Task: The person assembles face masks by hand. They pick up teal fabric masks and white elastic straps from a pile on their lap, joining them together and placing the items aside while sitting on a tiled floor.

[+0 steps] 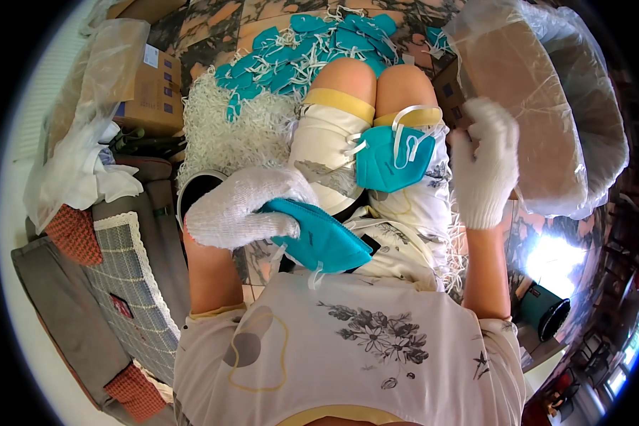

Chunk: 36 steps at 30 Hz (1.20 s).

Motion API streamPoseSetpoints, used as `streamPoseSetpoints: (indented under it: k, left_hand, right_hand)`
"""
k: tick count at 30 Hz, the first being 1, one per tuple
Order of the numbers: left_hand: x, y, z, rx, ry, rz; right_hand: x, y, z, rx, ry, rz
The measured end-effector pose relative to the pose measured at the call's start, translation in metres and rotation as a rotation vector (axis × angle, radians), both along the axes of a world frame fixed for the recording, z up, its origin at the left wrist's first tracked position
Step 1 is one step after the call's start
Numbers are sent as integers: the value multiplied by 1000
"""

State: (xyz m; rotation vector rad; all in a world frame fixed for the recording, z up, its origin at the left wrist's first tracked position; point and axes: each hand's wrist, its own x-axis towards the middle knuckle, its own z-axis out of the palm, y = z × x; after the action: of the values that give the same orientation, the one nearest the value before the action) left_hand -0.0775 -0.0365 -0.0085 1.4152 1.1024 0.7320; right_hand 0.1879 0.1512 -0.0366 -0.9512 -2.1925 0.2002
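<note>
Floral shirt [348,348] | left hand [252,206] gripping teal mask [323,240] | right hand [485,163] open, near second mask [383,166] on lap [406,204]

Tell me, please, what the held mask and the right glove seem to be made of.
Held mask: probably nonwoven fabric, matt teal; its smooth, seamed panel suggests this. Right glove: apparently knitted yarn, matt white, given its ribbed cuff; fibre unclear.

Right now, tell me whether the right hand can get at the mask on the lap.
Probably yes: the gloved right hand looks empty and is near the mask on the lap, with nothing visible between them. The left hand, holding another mask, is off to the other side.
</note>
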Motion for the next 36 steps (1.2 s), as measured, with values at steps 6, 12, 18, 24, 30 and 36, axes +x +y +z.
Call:
streamPoseSetpoints:
  k: [6,12,18,24,30,36]
  left_hand:
    - [-4,-2,-3,30,-25,36]
    - [-3,6,6,59,42,6]
    - [22,31,32,635,359,262]
    - [41,54,26,617,452,449]
    - [47,61,16,315,157,717]
    - [56,76,5,498,375,703]
  right_hand:
    - [8,-27,-32,117,-445,542]
    - [6,-26,-38,-48,-311,445]
    - [-14,-19,39,-83,-32,409]
    - [-25,-24,41,-926,399,512]
    - [-22,-31,10,-1236,884,508]
    - [-44,-30,11,-1290,827,221]
